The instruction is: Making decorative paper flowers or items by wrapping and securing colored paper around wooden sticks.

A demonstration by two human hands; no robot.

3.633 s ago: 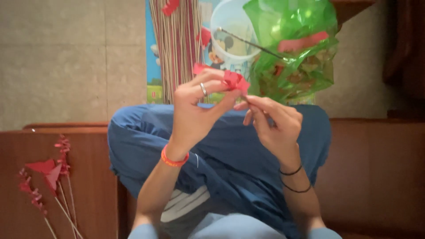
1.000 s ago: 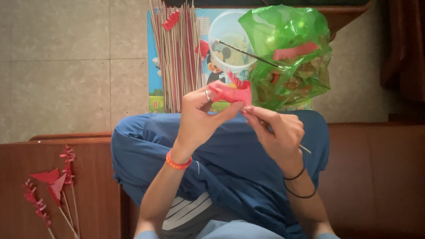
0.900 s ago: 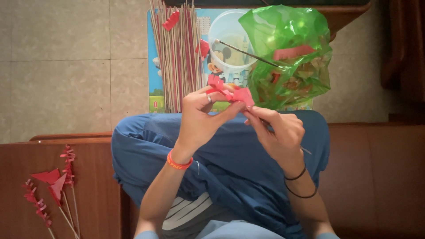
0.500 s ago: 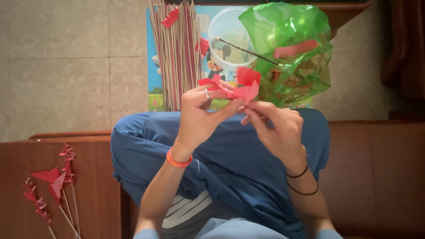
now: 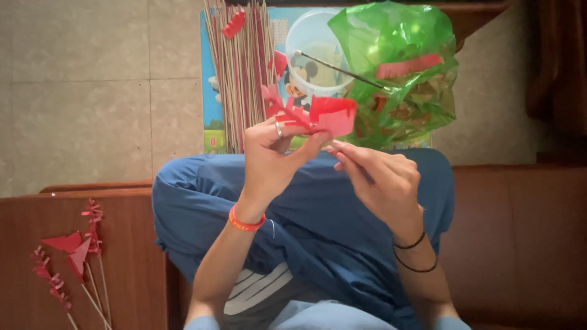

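Above the lap, the left hand point(image 5: 272, 162) pinches a red paper piece point(image 5: 318, 115) between thumb and fingers, the paper standing up past the fingertips and spreading to the right. Just beside it, the right hand point(image 5: 382, 180) has its fingers closed around a thin stick point(image 5: 365, 174), its fingertips almost touching the paper's lower edge. Beyond the hands, on the floor, lie a bundle of sticks point(image 5: 241, 73), a white bucket point(image 5: 315, 49) and a green plastic bag point(image 5: 403, 67), while finished red paper flags point(image 5: 73, 256) rest on the wooden surface at left.
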